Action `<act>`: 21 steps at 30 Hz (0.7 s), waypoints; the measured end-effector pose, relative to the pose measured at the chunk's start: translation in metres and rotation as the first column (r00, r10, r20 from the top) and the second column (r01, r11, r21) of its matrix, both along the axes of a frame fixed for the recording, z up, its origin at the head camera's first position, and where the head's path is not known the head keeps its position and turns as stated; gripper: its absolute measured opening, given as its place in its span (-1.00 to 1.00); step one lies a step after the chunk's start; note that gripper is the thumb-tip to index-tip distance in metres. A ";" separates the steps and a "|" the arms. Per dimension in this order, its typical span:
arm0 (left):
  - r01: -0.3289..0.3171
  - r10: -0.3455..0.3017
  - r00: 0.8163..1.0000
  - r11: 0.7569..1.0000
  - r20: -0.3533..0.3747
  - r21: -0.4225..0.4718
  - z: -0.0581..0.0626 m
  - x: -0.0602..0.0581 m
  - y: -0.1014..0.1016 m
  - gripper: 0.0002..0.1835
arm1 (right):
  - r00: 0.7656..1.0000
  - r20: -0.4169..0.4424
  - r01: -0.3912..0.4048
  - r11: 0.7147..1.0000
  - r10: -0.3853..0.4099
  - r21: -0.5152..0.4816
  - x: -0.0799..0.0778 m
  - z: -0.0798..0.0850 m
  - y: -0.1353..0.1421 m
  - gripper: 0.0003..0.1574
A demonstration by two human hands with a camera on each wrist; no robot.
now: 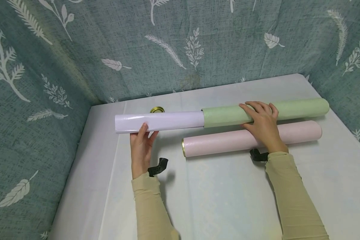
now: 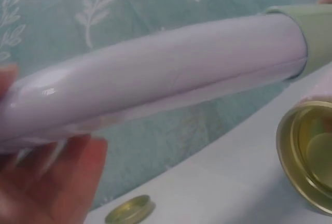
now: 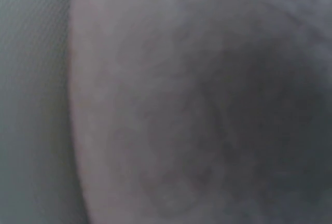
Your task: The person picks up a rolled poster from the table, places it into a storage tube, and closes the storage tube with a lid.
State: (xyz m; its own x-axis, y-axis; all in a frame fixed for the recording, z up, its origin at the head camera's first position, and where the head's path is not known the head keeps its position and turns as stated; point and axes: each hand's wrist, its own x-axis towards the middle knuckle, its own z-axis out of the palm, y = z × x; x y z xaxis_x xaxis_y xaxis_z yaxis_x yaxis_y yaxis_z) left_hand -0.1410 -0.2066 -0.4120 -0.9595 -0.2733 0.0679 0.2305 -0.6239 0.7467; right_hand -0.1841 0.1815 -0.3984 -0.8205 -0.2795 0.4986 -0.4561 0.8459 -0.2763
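A glossy lilac rolled sheet (image 1: 174, 121) extends out of the left end of a light green tube (image 1: 300, 109). My left hand (image 1: 141, 148) holds the roll near its free end, thumb on the near side and fingers underneath. A lengthwise edge shows along the roll (image 2: 171, 86) in the left wrist view. My right hand (image 1: 264, 126) grips the green tube around its middle, fingers over the top and thumb on the near side. The right wrist view is dark and blurred, showing no clear detail of that grip.
A pink tube (image 1: 219, 144) with a gold rim (image 2: 284, 149) at its left end lies on the white table (image 1: 222, 196), under my right wrist. Behind the lilac roll is a round gold lid (image 2: 129, 211). Patterned green-grey cloth (image 1: 228, 66) hangs behind and at the sides.
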 end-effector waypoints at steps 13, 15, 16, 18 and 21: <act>0.129 -0.123 0.974 0.991 -0.192 0.021 0.010 0.007 -0.001 -0.44 | 1.000 0.013 0.000 1.000 0.000 0.000 0.000 -0.001 0.001 -0.07; 0.121 -0.116 0.975 0.993 -0.189 0.015 0.009 0.007 -0.001 -0.45 | 1.000 0.015 0.000 1.000 0.000 -0.001 0.000 -0.001 0.001 -0.07; 0.111 -0.109 0.977 0.994 -0.185 0.002 0.009 0.007 -0.001 -0.46 | 1.000 0.018 0.001 1.000 -0.001 -0.001 0.000 -0.001 0.001 -0.07; 0.090 -0.094 0.981 0.996 -0.169 -0.028 0.008 0.007 -0.001 -0.46 | 1.000 0.022 0.001 1.000 -0.001 -0.002 0.000 -0.001 0.000 -0.07; 0.069 -0.073 0.989 0.997 -0.126 -0.038 0.007 0.007 0.000 -0.48 | 1.000 0.025 0.000 1.000 0.001 -0.001 0.000 -0.001 0.000 -0.07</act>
State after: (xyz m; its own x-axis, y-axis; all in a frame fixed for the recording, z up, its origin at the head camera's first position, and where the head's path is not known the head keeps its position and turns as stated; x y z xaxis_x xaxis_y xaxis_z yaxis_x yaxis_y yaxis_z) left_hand -0.1341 -0.2069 -0.4046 -0.9594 -0.2000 0.1988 0.2810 -0.6172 0.7350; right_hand -0.1839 0.1817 -0.3991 -0.8326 -0.2793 0.4782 -0.4494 0.8454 -0.2888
